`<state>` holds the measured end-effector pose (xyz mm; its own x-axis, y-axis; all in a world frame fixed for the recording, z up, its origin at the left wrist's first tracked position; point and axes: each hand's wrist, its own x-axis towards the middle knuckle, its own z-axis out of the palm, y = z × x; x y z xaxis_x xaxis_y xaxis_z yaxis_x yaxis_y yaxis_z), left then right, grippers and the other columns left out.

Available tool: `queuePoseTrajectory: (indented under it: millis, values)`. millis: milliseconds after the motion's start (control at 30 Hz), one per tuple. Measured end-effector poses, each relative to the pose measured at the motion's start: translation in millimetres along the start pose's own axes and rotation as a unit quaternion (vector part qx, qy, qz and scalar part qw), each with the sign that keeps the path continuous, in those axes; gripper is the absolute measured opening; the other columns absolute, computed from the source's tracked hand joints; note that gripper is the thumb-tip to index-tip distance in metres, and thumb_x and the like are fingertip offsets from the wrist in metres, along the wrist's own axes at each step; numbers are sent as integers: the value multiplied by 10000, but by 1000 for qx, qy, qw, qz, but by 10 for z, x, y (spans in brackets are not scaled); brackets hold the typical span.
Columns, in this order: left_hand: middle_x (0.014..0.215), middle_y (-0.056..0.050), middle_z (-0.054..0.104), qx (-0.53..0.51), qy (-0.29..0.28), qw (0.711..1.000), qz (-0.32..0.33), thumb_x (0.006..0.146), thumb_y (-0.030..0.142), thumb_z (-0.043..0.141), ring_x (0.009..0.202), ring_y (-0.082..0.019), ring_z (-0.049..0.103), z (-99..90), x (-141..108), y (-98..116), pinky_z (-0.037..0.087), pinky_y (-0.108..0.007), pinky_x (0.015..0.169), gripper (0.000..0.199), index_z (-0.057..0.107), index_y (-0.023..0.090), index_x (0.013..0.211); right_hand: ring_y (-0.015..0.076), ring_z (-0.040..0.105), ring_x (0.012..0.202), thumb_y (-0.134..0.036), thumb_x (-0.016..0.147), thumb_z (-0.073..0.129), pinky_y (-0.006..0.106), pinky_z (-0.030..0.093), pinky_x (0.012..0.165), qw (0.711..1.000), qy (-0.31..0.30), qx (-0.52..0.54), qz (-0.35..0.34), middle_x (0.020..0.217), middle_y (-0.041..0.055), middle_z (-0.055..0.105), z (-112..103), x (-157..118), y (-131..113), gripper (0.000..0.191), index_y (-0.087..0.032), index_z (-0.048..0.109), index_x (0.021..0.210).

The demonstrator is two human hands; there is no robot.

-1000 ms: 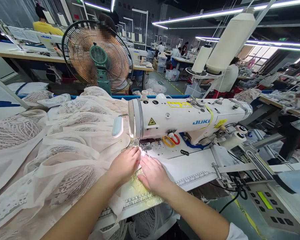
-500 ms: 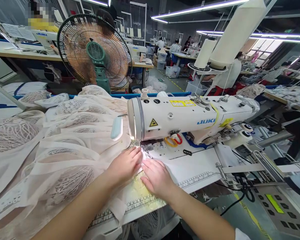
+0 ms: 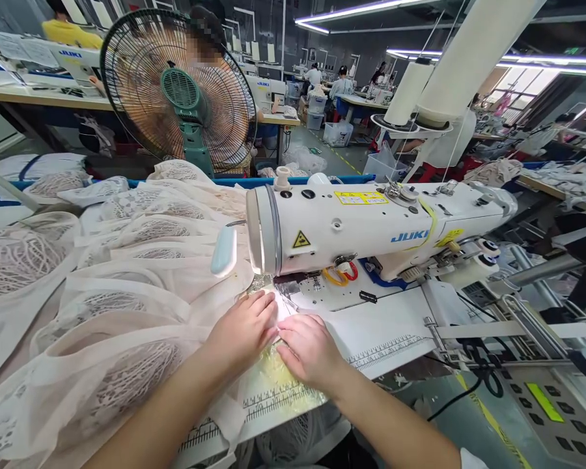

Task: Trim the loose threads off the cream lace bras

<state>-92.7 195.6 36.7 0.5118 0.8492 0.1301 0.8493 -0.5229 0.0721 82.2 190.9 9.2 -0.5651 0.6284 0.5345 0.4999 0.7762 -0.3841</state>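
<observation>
My left hand (image 3: 244, 326) presses down on a pale beige lace garment (image 3: 215, 384) just in front of the needle area, its fingers together and pointing toward the machine. Close beside it, my right hand (image 3: 312, 348) has its fingers and thumb closed at the garment's edge; the exact grip is hidden under the fingers. The white JUKI sewing machine (image 3: 332, 228) stands right behind both hands, its needle area lit. A yellowish patch (image 3: 276, 372) on the bed shows beneath the hands, near a printed ruler scale (image 3: 258, 407).
A heap of beige lace garments (image 3: 141, 286) covers the left side. Red and yellow-handled snippers (image 3: 339, 273) and a small black blade (image 3: 368, 297) lie on the machine bed. Thread cones (image 3: 410, 91) rise at right. A large fan (image 3: 180, 91) stands behind; people work farther back.
The camera view has shifted slightly. Both hands stay nearly in place at the needle area, with the right fingers a little more curled.
</observation>
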Motion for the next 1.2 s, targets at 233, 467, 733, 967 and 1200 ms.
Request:
queuePoseTrajectory:
  millis: [233, 467, 733, 967, 1200]
  values:
    - [1241, -179, 520, 9, -9, 1000, 6, 853, 261, 413, 1140, -292, 474, -29, 31, -14, 407, -457, 917, 333, 520, 101, 1125, 223, 559, 927, -231, 797, 467, 363, 437, 796, 1000, 1, -19, 10, 983, 76, 655, -4, 5, -6, 189, -153, 627, 859]
    - [1203, -178, 552, 15, -7, 1000, 16, 832, 279, 451, 1102, -289, 504, -42, 105, -68, 421, -436, 900, 362, 521, 87, 1130, 237, 547, 1000, -244, 803, 446, 379, 443, 840, 999, 14, -46, -4, 1047, 94, 646, 19, -15, 3, 235, -146, 638, 898]
    - [1168, -182, 573, 15, 13, 1000, 11, 801, 283, 490, 1086, -309, 508, -23, 145, -91, 429, -432, 902, 373, 550, 77, 1106, 243, 544, 1004, -254, 798, 451, 386, 441, 862, 998, 14, -57, 9, 1051, 97, 647, 27, -15, -1, 270, -133, 635, 954]
    - [1185, -190, 559, 11, 34, 999, 3, 822, 246, 448, 1084, -301, 513, 44, 110, -59, 455, -424, 883, 339, 553, 77, 1097, 239, 540, 972, -251, 789, 462, 381, 440, 824, 999, 4, -51, 17, 1018, 93, 649, 13, 2, -15, 264, -141, 621, 969]
    - [1140, -192, 579, 16, 43, 999, -13, 805, 240, 473, 1052, -294, 537, 59, 102, -29, 470, -404, 863, 333, 551, 80, 1087, 220, 548, 929, -230, 785, 457, 365, 440, 806, 999, 10, -21, 23, 969, 79, 655, -17, 26, -29, 236, -154, 617, 942]
